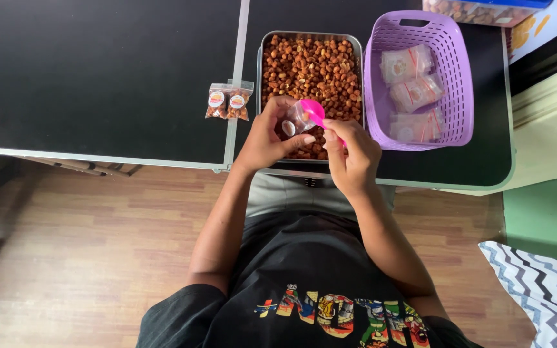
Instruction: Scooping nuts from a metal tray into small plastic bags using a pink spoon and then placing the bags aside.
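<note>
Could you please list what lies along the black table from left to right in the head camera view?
Two small filled packets → left hand holding a small clear bag → right hand with a pink spoon, both over the metal tray of brown snacks → purple basket of empty bags.

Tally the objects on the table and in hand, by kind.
Filled snack bags on the table: 2
Empty clear bag in left hand: 1
Pink spoon in right hand: 1
Metal tray of nuts: 1
Purple basket: 1
Total: 6
</note>
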